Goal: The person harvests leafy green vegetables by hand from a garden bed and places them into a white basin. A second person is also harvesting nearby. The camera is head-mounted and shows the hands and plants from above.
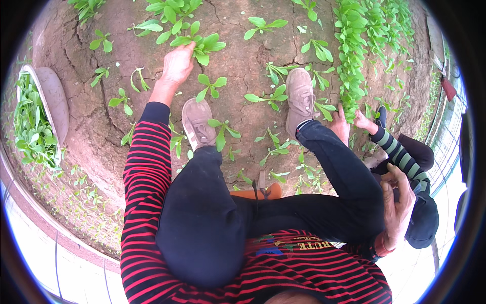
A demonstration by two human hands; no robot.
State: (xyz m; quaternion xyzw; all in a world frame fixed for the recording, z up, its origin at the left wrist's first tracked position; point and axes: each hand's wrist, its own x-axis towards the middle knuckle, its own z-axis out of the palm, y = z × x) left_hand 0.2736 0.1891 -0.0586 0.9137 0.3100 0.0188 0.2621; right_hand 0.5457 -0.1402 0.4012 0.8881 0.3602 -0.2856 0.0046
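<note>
My left hand (178, 64) reaches forward over the soil, its fingers closed around the base of a leafy green seedling cluster (207, 45). The stems inside the grip are hidden. Close behind it stands another bunch of leafy plants (171, 11). A single seedling (209, 87) grows between that hand and my shoe (198, 123). My right hand (396, 201) is beside my bent right knee, holding nothing visible, with its fingers partly curled and apart.
Left, a tilted tub (53, 98) is full of picked greens (34, 125). At right, a co-worker's hands (340, 125) touch the near end of a dense row of plants (349, 49). Scattered seedlings (269, 97) dot the cracked soil (235, 60). An orange object (273, 191) shows below my legs.
</note>
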